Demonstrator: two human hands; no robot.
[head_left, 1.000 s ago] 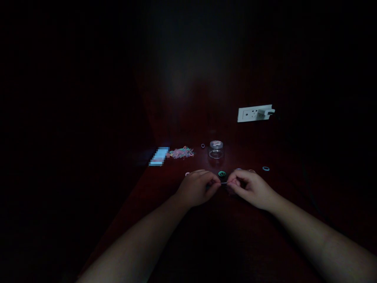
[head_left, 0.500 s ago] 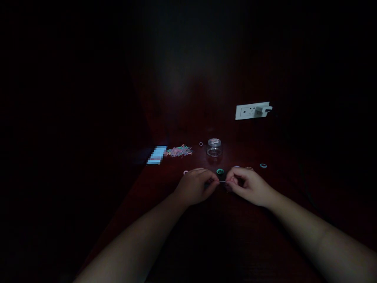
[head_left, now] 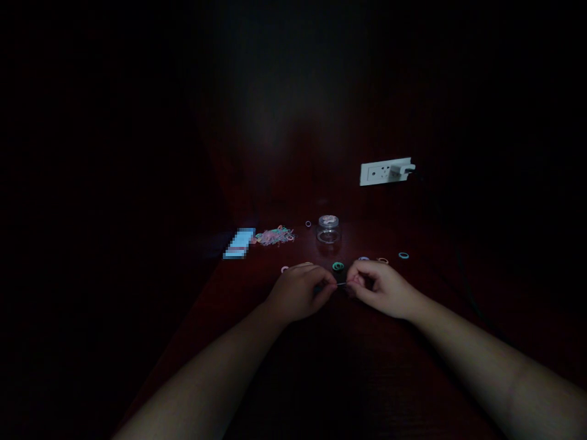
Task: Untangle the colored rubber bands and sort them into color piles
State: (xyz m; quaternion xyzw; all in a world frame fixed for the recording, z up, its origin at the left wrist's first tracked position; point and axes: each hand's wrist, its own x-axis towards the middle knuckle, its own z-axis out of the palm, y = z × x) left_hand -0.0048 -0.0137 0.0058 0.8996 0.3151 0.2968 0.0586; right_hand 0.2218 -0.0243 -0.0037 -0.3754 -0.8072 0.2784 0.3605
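Between my two hands a thin, pale elastic band (head_left: 341, 283) is stretched in a short line. My left hand (head_left: 300, 292) pinches its left end between thumb and forefinger. On the right, the thumb and fingertips of my right hand (head_left: 384, 289) are closed on the other end. Just beyond the fingertips lie green elastic bands (head_left: 338, 266) on the dark red table. A purple band (head_left: 364, 259) and an orange one (head_left: 383, 261) show behind my right hand, and a pink band (head_left: 285, 269) is partly hidden by my left hand.
A heap of pastel elastic bands (head_left: 276, 236) lies beside a lit, pixelated phone-like screen (head_left: 239, 243). To its right stands a clear lidded jar (head_left: 329, 230), with a small ring (head_left: 308, 223) near it. A blue band (head_left: 403, 255) lies farther right. A wall socket (head_left: 385, 172) holds a plugged-in charger.
The whole view has shifted slightly, so things appear a little farther left. Both hands keep the same pinch on the band.
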